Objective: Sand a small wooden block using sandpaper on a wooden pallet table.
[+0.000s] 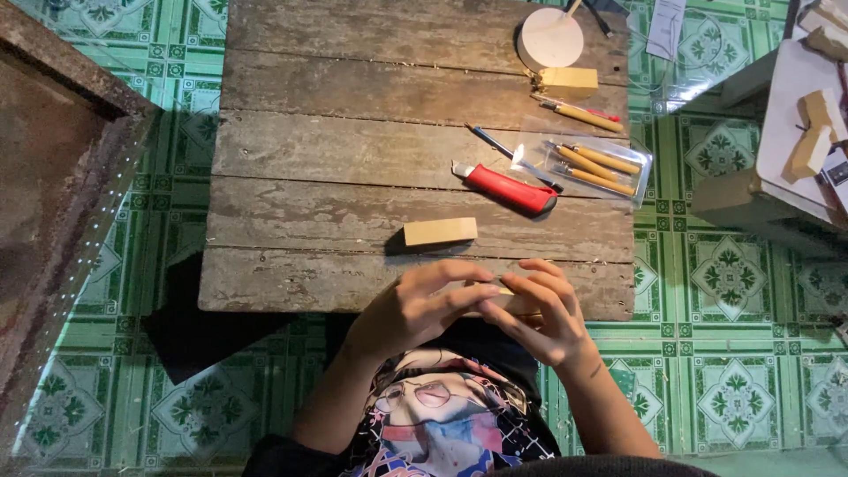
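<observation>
Both hands are together at the near edge of the table, just above the person's lap. The left hand (415,309) curls in from the left with its fingers laid across a small pale wooden piece (503,299), and the right hand (548,314) cups the same piece from the other side, fingers bent over it. Only a sliver of the wood shows between the fingers, so its shape cannot be told. The two hands touch each other over it.

Just beyond the hands, a little way in from the near edge, lies a rectangular pale wooden block (440,231), on its own with bare planks to its left. Further back and to the right lies a red utility knife (508,188), set slantwise, and near its far end a thin blue-handled tool (490,141). Beside these, close to the right edge, a clear plastic pouch (587,163) holds several wooden-handled carving tools. Beyond the pouch a single carving tool (579,113) with a wooden handle lies loose, then a second wooden block (568,81), and a round wooden disc (549,38) near the far right corner.

The weathered plank table (336,150) is bare across its whole left half, right out to the left edge. The floor is green patterned tile (733,274), open on the right between the table and a low white stand (795,97) carrying more wood pieces. On the left a dark rusty surface (53,194) stands close by.
</observation>
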